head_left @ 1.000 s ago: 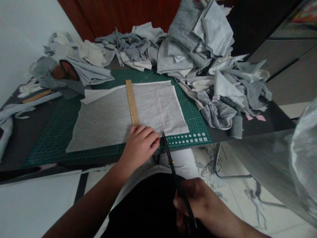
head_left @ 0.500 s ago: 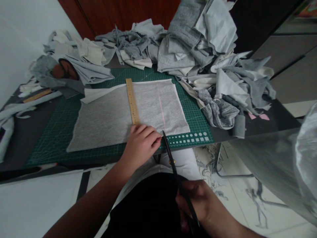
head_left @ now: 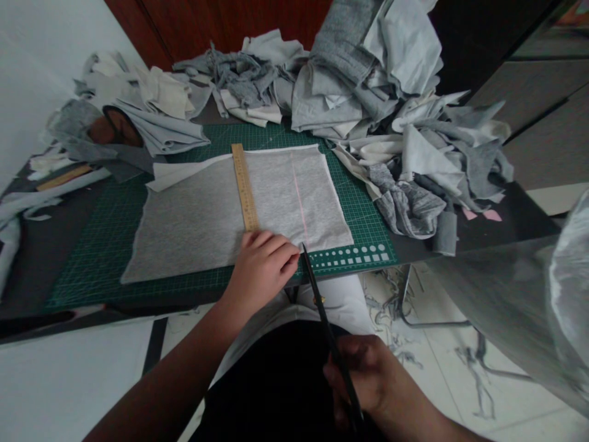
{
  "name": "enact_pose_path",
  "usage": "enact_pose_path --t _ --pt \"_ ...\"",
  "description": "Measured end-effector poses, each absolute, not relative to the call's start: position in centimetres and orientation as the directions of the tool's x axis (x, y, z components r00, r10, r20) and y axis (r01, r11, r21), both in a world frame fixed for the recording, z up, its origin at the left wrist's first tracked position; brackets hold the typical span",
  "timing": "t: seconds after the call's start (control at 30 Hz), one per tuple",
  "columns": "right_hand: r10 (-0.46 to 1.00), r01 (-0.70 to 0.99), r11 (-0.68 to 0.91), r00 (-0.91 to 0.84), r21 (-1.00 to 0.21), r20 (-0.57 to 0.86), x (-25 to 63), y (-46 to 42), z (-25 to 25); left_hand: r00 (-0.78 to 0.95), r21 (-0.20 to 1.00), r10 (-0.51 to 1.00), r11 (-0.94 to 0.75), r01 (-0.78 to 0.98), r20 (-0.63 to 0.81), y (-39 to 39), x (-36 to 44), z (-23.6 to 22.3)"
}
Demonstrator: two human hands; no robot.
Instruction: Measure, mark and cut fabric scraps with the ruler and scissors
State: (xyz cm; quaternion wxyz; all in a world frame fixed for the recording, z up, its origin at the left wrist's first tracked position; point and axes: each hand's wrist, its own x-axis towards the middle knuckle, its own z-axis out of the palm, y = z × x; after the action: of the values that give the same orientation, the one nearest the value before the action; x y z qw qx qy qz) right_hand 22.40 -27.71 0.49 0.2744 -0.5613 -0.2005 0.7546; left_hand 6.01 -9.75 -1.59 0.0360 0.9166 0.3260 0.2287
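A piece of grey knit fabric [head_left: 193, 221] lies on the green cutting mat [head_left: 363, 218], with a pink line [head_left: 299, 199] marked across its right part. My left hand [head_left: 264, 264] rests at the fabric's near edge, fingers curled, thumb and forefinger pinching that edge. Just beyond its knuckles a wooden ruler [head_left: 243, 187] lies across the cloth. My right hand [head_left: 363, 374] is closed around the handles of long black scissors [head_left: 322, 313], low in front of my body. Their tip reaches the fabric's edge, near the pink line's lower end and beside my left fingertips.
Heaps of grey and white fabric scraps [head_left: 331, 104] line the back and right of the table. More cloth and a brown item with a black rim [head_left: 110, 127] sit at the left. A plastic bag [head_left: 519, 313] hangs at the right; scraps litter the floor [head_left: 442, 362].
The handle end of the scissors has shifted slightly left in my right hand, while the tip stays at the fabric's edge. My left hand keeps its place. The view has moved a little.
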Motion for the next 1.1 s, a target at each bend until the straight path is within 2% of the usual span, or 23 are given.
enact_pose_path --t 0.63,0.83,1.1 --pt "0.674 -0.131 -0.734 -0.256 -0.666 -0.693 22.6 -26.6 1.5 0.705 0.19 0.604 -0.793 0.579 0.372 -9.7 6.1 -1.5" --pt "0.694 -0.102 -0.714 -0.238 -0.693 -0.68 22.7 -26.4 1.8 0.664 0.248 0.653 -0.755 0.607 0.365 -9.6 6.3 -1.4" --pt "0.708 -0.075 -0.692 -0.264 -0.718 -0.655 23.0 -26.8 2.4 0.679 0.196 0.626 -0.773 0.603 0.383 -9.8 6.3 -1.5"
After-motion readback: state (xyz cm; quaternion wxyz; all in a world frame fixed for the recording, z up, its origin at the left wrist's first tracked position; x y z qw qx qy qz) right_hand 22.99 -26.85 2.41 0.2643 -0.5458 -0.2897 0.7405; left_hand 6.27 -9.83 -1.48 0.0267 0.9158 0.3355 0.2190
